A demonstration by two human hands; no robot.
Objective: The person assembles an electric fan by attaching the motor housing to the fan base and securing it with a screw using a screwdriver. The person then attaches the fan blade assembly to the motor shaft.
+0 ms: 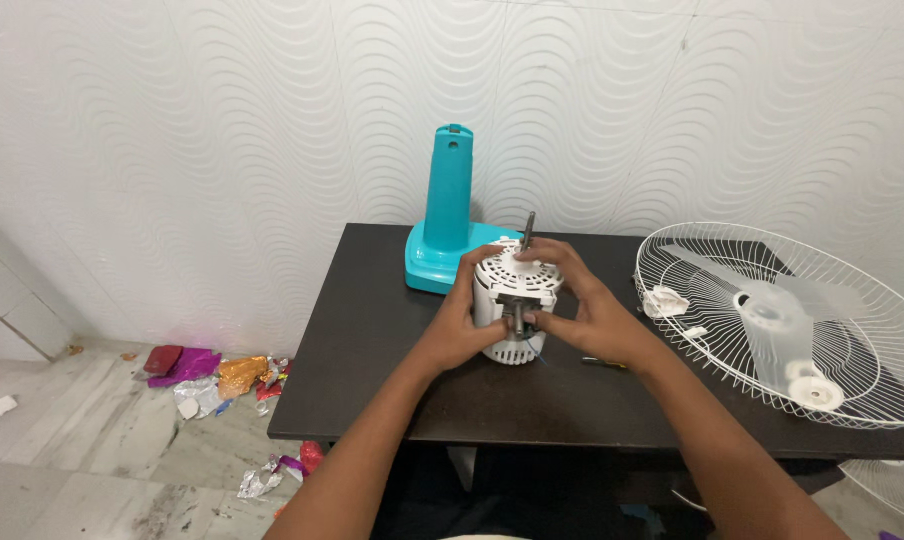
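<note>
**Both hands wrapped round the white fan motor**

We see the white fan motor (513, 300) standing on the dark table (392, 370), near the middle of its top, with a metal shaft (527, 230) pointing up and slightly away from its upper face. The left hand (460, 325) cups the motor's left side: its fingers curl over the upper left edge of the housing and lie against it, close together. The right hand (587, 310) comes in from the other side; its fingers (552, 258) arch over the top right of the housing, while its thumb and a fingertip meet at the small dark bracket (518, 312) on the motor's near face. Whether they truly pinch that bracket or only rest on it, we cannot tell. The motor sits between the two palms, touched on both sides.

Just behind the motor stands a turquoise fan stand (446, 220), its base on the table's far edge. To the right, a white wire fan guard (852, 330) lies on the table, with translucent fan blades (772, 320) resting inside it. Crumpled foil wrappers (217, 375) litter the tiled floor at the left.
</note>
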